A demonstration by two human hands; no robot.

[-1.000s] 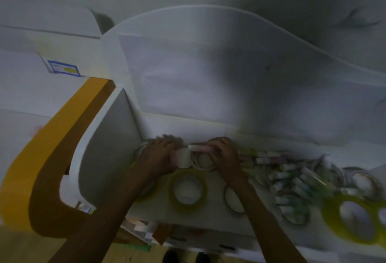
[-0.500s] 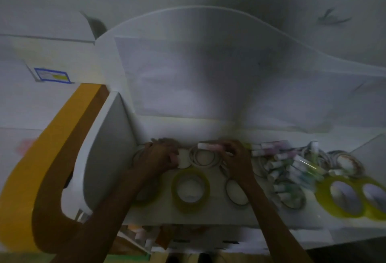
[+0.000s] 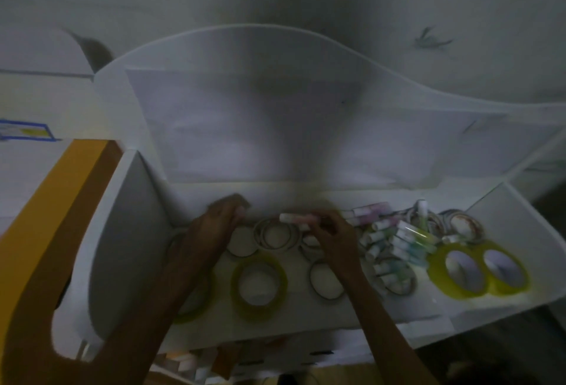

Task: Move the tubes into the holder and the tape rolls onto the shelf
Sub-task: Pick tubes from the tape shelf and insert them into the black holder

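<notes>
On the shelf, the right hand pinches a pink tube that looks light, stiff and slick, best held mid-barrel, while the left hand's grip cannot be told.

right hand pinches a pink tube above tape rolls.

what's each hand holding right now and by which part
The right hand pinches a pink tube at its right end; the white cap end sticks out free. The left hand rests at the shelf's back; its blurred fingertips hide any hold.
</notes>
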